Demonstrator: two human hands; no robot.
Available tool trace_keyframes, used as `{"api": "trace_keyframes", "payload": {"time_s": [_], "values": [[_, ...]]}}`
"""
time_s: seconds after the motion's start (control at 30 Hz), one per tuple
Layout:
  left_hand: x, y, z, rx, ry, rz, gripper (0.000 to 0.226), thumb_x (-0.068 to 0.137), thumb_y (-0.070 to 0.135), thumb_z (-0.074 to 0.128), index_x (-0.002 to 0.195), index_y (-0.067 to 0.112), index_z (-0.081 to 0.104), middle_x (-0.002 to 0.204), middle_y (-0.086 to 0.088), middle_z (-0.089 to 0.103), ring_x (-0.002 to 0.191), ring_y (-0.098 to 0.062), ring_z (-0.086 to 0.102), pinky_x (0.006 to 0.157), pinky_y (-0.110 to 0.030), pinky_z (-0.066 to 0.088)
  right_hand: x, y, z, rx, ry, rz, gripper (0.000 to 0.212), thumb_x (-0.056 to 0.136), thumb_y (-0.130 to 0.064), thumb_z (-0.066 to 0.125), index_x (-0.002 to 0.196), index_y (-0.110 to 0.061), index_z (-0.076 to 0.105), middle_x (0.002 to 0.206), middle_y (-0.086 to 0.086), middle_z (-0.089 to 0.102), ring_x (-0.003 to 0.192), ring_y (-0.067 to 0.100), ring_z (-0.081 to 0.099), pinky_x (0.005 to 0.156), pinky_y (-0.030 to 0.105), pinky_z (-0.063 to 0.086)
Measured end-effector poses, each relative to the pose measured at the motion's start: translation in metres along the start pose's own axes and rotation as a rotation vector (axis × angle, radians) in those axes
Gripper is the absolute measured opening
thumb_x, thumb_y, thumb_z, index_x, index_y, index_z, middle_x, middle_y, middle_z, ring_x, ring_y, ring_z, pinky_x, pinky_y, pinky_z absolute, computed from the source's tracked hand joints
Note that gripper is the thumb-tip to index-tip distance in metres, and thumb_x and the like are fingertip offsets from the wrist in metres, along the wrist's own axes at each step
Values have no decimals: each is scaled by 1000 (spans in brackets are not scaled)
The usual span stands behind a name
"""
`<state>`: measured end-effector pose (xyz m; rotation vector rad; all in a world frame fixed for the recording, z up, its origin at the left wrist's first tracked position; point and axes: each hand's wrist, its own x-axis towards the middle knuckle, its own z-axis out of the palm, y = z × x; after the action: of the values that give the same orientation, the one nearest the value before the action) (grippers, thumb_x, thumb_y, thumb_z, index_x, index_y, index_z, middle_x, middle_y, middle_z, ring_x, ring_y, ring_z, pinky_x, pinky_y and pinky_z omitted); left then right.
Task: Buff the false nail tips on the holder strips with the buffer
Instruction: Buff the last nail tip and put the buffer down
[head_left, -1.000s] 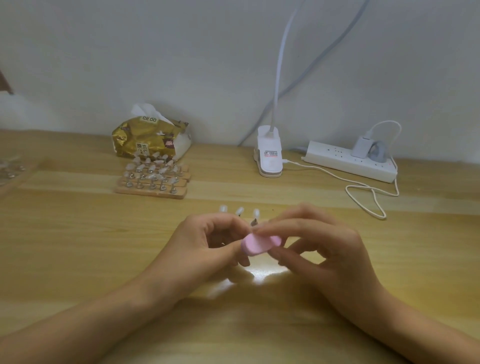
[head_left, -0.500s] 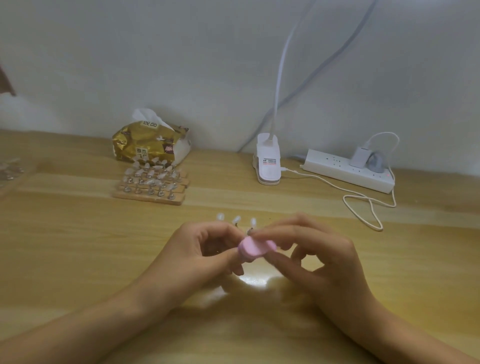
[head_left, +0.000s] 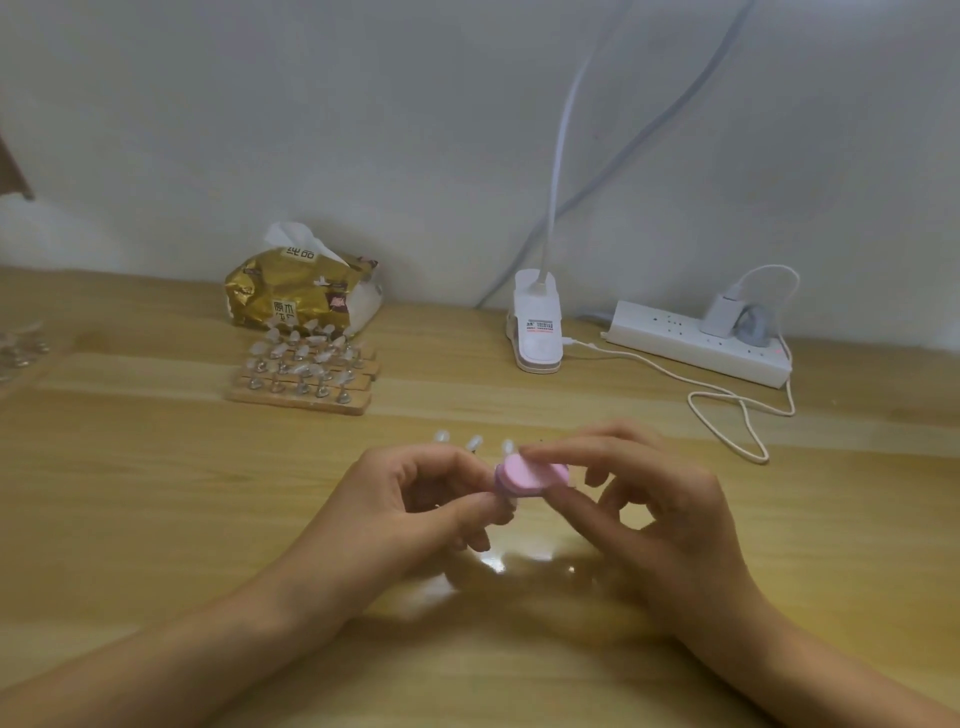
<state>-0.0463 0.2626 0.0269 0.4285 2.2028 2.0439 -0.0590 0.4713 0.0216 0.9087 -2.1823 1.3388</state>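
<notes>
Pink foam — the small oval buffer (head_left: 530, 475) — sits pinched between thumb and forefinger of the right hand (head_left: 660, 525), laid flat across a nail tip so its face can rub the surface. The left hand (head_left: 400, 514) is closed on the holder strip, which is mostly hidden by the fingers; three clear false nail tips (head_left: 474, 442) fan out at the hand's twelve o'clock, kept up off the wooden table (head_left: 130, 519) and steady for buffing. At ten o'clock from the hands, more holder strips (head_left: 304, 371) loaded with tips are stacked, probably awaiting their turn or already finished — I cannot tell which. Behind them lies a gold tissue pack (head_left: 301, 296) printed with Chinese characters, "原木" legible. At one o'clock a white lamp clip (head_left: 537, 332) bears a label too small to read; a power strip (head_left: 696, 348) lies at two.
</notes>
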Motion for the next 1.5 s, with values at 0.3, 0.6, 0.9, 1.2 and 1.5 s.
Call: {"api": "trace_keyframes", "payload": {"time_s": [0.3, 0.6, 0.9, 1.2, 1.5], "values": [[0, 1, 1, -2, -2, 9, 30, 65, 45, 79, 81, 20, 77, 70, -3, 71, 63, -7, 63, 61, -16, 48, 0, 0, 0, -15, -50, -106, 20, 88, -21, 70, 107, -24, 76, 99, -7, 70, 90, 20, 63, 55, 27, 51], [0, -1, 0, 33, 2, 6, 22, 72, 37, 78, 85, 19, 77, 78, -9, 73, 66, -9, 65, 63, -18, 50, 0, 1, 0, -14, -9, -25, 21, 88, -25, 69, 107, -28, 76, 97, -7, 70, 88, 20, 63, 55, 30, 51], [0, 1, 1, 26, -12, 17, 13, 75, 30, 77, 82, 19, 77, 72, -6, 72, 65, -9, 65, 63, -17, 50, -1, -1, 2, -65, -26, -92, 18, 90, -21, 72, 108, -25, 76, 101, -9, 70, 93, 20, 62, 59, 25, 49], [-1, 0, 2, 15, -2, 20, 16, 74, 29, 81, 83, 16, 77, 76, -12, 72, 65, -10, 64, 62, -19, 52, -2, -2, 1, -48, -40, -99, 18, 89, -25, 70, 107, -25, 75, 100, -4, 72, 89, 20, 65, 58, 26, 50], [-1, -2, 2, 45, -5, 45, 11, 75, 25, 81, 83, 17, 76, 79, -8, 74, 65, -9, 66, 66, -20, 53, -1, -1, 1, -46, -5, -17, 20, 88, -22, 73, 107, -28, 75, 97, -7, 70, 90, 18, 61, 61, 22, 48]]}}
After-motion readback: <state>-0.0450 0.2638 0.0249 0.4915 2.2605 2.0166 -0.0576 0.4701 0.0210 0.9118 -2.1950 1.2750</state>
